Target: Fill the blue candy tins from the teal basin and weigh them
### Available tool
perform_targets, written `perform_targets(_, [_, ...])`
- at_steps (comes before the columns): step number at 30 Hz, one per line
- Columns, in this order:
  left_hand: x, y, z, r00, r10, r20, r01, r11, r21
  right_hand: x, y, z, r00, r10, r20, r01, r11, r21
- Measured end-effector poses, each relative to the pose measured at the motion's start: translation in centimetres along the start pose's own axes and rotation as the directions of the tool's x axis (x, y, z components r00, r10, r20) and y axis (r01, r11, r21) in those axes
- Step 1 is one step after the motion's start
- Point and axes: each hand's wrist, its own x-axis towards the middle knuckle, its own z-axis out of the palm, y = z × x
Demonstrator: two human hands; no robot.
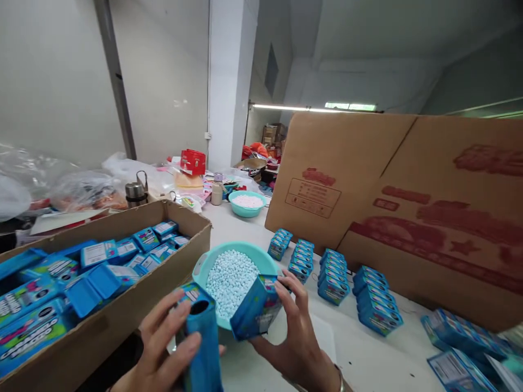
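Note:
My left hand (163,348) grips a tall blue box (203,343) held upright, its top end open and dark inside. My right hand (296,332) holds a small blue box (256,309) tilted over the near rim of a teal bowl (200,270). The bowl is full of small pale blue candies (231,280). Both hands are low in the view, just in front of the bowl, with fingers wrapped round their boxes.
A cardboard carton (122,316) at left holds several flat blue boxes. Rows of small blue boxes (333,275) stand on the white table (368,354) to the right, before a big flattened carton (408,212). A second teal bowl (247,204) sits further back among clutter.

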Motion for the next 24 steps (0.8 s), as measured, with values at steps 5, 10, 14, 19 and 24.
perform_targets(5, [1.2, 1.9, 2.3, 0.939, 0.208, 0.273, -0.189, 0.978, -0.093, -2.8, 0.6, 3.0, 0.944, 0.286, 0.164, -0.322, 0.909, 0.264])
perform_targets(10, [1.8, 1.2, 3.9, 0.880, 0.197, 0.432, -0.173, 0.980, -0.094, -3.9, 0.4, 4.5, 0.905, 0.305, 0.296, -0.405, 0.833, 0.377])
perform_targets(14, [1.5, 0.1, 4.6, 0.844, 0.197, 0.499, -0.142, 0.979, -0.145, -4.5, 0.7, 4.7, 0.851, 0.297, 0.433, -0.517, 0.620, 0.590])
perform_targets(19, [-0.3, 0.7, 6.6, 0.928, 0.087, 0.362, -0.026, 0.985, -0.169, -5.3, 0.7, 6.2, 0.863, 0.309, 0.399, -0.497, 0.385, 0.777])
perform_targets(24, [-1.2, 1.9, 7.7, 0.904, -0.279, 0.324, 0.413, 0.763, -0.497, -5.3, -0.4, 8.2, 0.816, 0.540, 0.205, -0.500, 0.481, 0.720])
